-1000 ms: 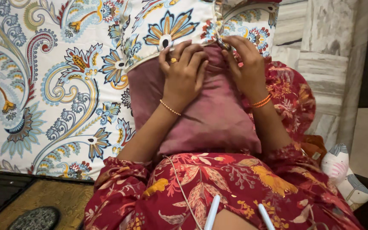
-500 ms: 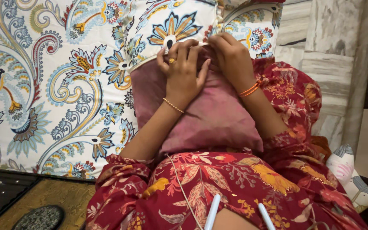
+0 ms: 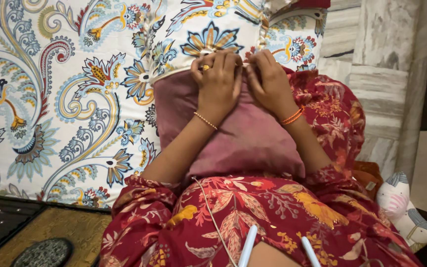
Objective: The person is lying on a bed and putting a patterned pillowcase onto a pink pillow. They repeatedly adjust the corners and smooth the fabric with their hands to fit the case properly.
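Observation:
A dusty-pink pillow [image 3: 243,133] lies on the bed, its far end inside a white floral pillowcase [image 3: 208,29]. My left hand [image 3: 217,81], with a ring and a bead bracelet, presses on the pillow and pinches the open edge of the pillowcase. Right beside it, my right hand [image 3: 268,81], with orange bangles, grips the same edge. Both hands' fingertips sit at the cover's hem, almost touching each other.
A paisley-printed bedsheet [image 3: 60,109] covers the bed to the left. Red floral fabric [image 3: 332,109] lies at the right of the pillow. A small white printed cushion [image 3: 401,202] sits at the lower right. A marble wall [image 3: 381,59] stands behind, and a patterned mat [image 3: 50,237] lies on the floor.
My right hand has moved left along the pillowcase edge until it meets my left hand. The cover's hem sits slightly farther down over the pink pillow.

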